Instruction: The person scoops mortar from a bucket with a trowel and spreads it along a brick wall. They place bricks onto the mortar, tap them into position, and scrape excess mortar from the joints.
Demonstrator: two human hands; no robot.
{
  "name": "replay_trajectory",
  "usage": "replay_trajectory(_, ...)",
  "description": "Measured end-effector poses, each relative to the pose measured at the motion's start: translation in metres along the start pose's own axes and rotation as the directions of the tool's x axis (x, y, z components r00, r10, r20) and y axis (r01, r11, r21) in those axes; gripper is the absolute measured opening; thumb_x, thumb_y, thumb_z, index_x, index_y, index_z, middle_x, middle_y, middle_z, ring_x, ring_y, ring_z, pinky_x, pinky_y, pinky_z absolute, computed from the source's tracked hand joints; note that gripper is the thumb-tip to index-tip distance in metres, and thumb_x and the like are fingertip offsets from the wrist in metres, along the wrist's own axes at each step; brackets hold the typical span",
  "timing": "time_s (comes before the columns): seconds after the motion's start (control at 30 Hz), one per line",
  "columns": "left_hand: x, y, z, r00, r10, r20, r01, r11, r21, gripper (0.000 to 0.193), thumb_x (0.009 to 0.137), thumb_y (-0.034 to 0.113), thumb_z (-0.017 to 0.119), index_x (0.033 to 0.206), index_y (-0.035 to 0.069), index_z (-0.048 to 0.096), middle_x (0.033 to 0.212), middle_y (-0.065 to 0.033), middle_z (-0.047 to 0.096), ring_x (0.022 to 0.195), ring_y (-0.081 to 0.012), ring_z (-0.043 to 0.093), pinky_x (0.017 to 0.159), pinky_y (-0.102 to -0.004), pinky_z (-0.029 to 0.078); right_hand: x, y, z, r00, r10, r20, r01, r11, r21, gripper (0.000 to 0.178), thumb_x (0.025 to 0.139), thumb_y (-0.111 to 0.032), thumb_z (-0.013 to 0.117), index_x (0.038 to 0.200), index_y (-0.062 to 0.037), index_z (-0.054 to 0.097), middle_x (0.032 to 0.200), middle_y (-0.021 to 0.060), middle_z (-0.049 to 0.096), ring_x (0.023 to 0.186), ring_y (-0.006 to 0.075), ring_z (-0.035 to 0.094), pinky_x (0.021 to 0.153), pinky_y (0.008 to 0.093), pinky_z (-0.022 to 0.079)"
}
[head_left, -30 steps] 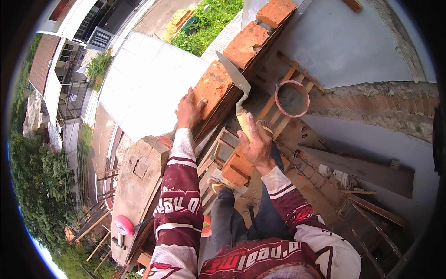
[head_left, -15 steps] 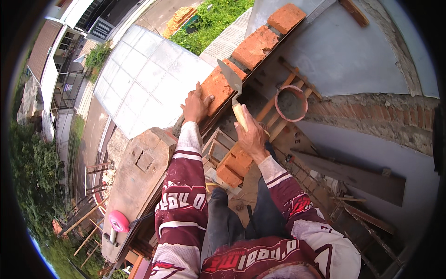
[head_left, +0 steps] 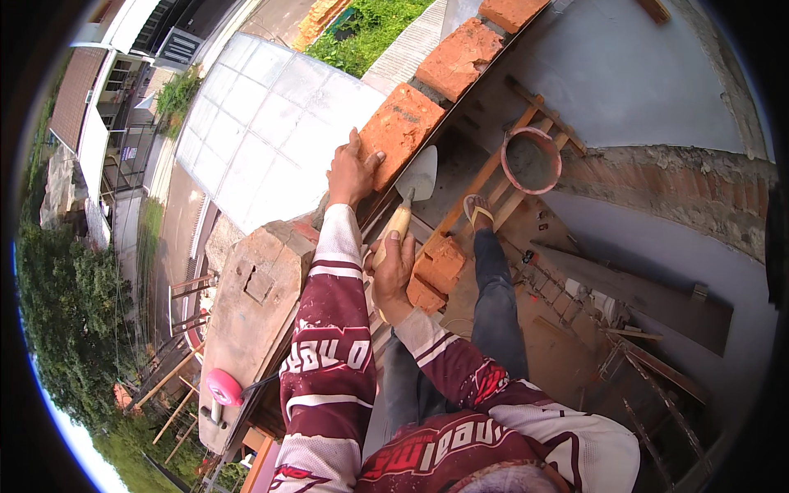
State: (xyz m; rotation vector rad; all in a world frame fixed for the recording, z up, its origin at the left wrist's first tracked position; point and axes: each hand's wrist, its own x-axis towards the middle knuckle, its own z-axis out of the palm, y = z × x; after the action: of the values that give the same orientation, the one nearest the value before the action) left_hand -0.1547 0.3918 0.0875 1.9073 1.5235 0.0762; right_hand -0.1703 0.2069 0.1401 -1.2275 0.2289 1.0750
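Note:
My left hand (head_left: 352,174) is closed on the near end of an orange brick (head_left: 403,127), its thumb on the inner side and its fingers along the outer side. That brick lies in a row along the wall top, with grey mortar (head_left: 430,92) in the gap to the following brick (head_left: 460,59). In my right hand (head_left: 394,275) is a trowel by its pale wooden handle (head_left: 398,223). Its metal blade (head_left: 422,172) points up beside the inner face of the held brick. Whether blade and brick touch, I cannot tell.
Below on the right, a round bucket of mortar (head_left: 530,162) stands on wooden scaffold planks (head_left: 485,168). Loose bricks (head_left: 440,267) are stacked under my right hand. My sandalled foot (head_left: 478,212) rests on the scaffold. A pink round object (head_left: 223,386) lies on the concrete ledge (head_left: 246,329) at left.
My right hand has moved left and down, taking the trowel blade from over the brick's top to its inner side. My left hand stays on the brick. My foot has come into view.

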Motion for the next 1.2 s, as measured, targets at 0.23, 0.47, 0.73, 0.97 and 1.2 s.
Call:
replay_trajectory(0.23,0.006,-0.007,-0.002,0.994,0.105,-0.026,-0.107,0.992,-0.072,0.083,0.087,0.028,0.077,0.151,-0.010,0.038,0.115,-0.0313,0.068,0.104,-0.0318,0.069,0.094,-0.0380,0.051,-0.006,0.002,0.002,0.999,0.033,-0.037,-0.028,0.992,0.122,0.034,0.108,-0.035,0.045,0.128,-0.0092,0.039,0.086,0.0047,0.054,0.060,0.0119,0.052,0.051,0.0266,0.045)
replay_trajectory(0.47,0.013,-0.014,0.000,0.993,0.110,-0.051,-0.119,0.971,-0.206,0.078,0.086,0.033,0.081,0.148,-0.001,0.049,0.108,-0.0270,0.065,0.103,-0.0371,0.067,0.092,-0.0430,0.052,-0.013,-0.001,0.003,1.000,-0.004,-0.006,0.005,0.999,0.037,0.033,0.108,-0.031,0.048,0.132,-0.0087,0.041,0.090,0.0035,0.055,0.074,0.0102,0.054,0.059,0.0252,0.046)
replay_trajectory(0.73,0.009,-0.005,-0.008,0.996,0.088,0.035,-0.067,0.917,-0.393,0.074,0.091,0.014,0.078,0.149,-0.009,0.040,0.130,-0.0243,0.063,0.108,-0.0251,0.068,0.089,-0.0329,0.057,0.019,-0.015,-0.001,0.992,-0.124,-0.021,0.126,0.977,0.173,0.038,0.108,-0.033,0.046,0.135,-0.0076,0.035,0.080,0.0038,0.052,0.054,0.0095,0.051,0.047,0.0236,0.044)
replay_trajectory(0.97,0.003,0.003,-0.010,0.997,0.028,0.072,0.017,0.831,-0.557,0.063,0.091,0.010,0.077,0.142,-0.009,0.046,0.125,-0.0207,0.066,0.108,-0.0230,0.067,0.089,-0.0322,0.057,0.038,-0.028,-0.008,0.987,-0.159,0.027,0.152,0.973,0.172,0.040,0.109,-0.031,0.046,0.140,-0.0069,0.037,0.077,0.0041,0.053,0.052,0.0106,0.050,0.046,0.0253,0.044)
replay_trajectory(1.2,0.004,-0.001,-0.010,0.996,-0.018,0.082,0.056,0.871,-0.488,0.057,0.091,0.012,0.078,0.138,-0.006,0.050,0.116,-0.0186,0.069,0.097,-0.0204,0.068,0.080,-0.0300,0.057,0.057,-0.042,-0.030,0.966,-0.091,0.243,0.069,0.993,0.096,0.047,0.108,-0.032,0.047,0.146,-0.0079,0.032,0.076,0.0038,0.051,0.051,0.0097,0.048,0.045,0.0254,0.043)
